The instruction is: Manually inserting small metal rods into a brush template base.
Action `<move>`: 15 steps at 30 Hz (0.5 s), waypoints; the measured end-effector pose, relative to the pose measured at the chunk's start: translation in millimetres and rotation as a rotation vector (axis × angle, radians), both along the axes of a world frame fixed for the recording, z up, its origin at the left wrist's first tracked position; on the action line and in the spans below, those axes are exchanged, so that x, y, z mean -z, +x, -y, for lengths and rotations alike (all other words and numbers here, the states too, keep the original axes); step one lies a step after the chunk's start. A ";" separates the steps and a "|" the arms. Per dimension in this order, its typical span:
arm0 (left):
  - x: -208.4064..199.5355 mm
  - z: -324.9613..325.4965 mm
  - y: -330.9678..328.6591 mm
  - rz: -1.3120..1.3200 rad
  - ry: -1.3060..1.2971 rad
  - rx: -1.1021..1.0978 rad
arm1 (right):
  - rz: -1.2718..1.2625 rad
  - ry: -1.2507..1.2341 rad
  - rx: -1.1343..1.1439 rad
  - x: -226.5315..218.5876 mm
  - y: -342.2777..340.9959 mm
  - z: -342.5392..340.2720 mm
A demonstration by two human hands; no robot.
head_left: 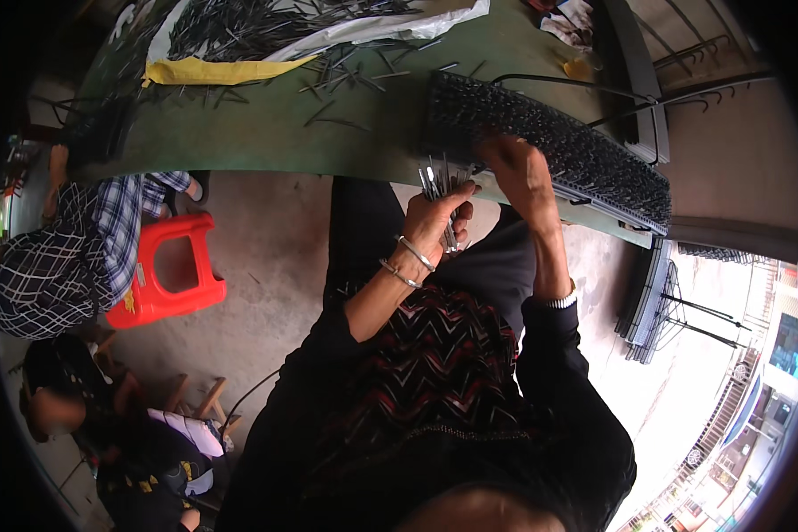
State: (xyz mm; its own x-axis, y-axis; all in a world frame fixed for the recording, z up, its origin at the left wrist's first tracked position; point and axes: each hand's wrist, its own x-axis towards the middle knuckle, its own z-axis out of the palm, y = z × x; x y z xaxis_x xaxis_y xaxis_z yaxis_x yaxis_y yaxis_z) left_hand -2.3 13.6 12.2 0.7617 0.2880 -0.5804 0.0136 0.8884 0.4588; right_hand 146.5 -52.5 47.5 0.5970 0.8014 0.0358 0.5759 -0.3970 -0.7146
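1. with fingers curled round a bundle of thin strips (434, 182) in the left hand (436, 217), showing dark and silvery ends above and below the grip.
2. with fingers bent and blurred at the right hand (525, 177), just right of the bundle and in front of a long dark block (576, 151); cannot tell whether pinching anything or touching the block.
3. at the wrists, wearing two silvery bangles (414, 253) on the left and a pale bracelet (560, 301) on the right.
4. beyond the hands, lying slantwise along the near right edge of a green table (239, 146): the block, speckled and rough on top, with a thin black rod (576, 82) along its far side.
5. farther left on the table, heaped on a white sheet (399, 27) with a yellow edge: a pile of dark strips (266, 31), with loose strips (355, 80) scattered nearby.
6. on the floor to the left, standing near a person in plaid (120, 213): a red stool (164, 309).
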 end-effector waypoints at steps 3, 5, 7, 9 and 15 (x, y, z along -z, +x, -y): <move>-0.3 -1.7 1.2 -0.022 0.038 0.015 | -0.111 0.041 -0.110 -7.4 -13.6 6.2; -4.2 -1.9 2.9 -0.003 0.024 -0.017 | -0.271 0.099 -0.072 -8.2 -14.9 7.0; 2.5 -2.5 2.7 0.033 0.017 -0.046 | -0.043 0.175 0.220 -7.1 -11.0 3.1; 7.5 -3.0 3.2 0.069 0.011 -0.079 | 0.089 0.231 0.242 -6.0 -3.4 -4.8; -14.3 -1.8 6.3 0.031 0.026 -0.018 | 0.483 0.309 0.301 12.5 12.8 -20.8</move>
State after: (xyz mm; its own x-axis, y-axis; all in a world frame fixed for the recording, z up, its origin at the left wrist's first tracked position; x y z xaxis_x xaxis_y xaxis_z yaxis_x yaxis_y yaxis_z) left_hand 4.0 15.4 26.5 0.7740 0.3162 -0.5485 -0.0166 0.8762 0.4817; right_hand 159.3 -31.6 35.0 0.6531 0.5109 0.5590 0.7566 -0.4086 -0.5106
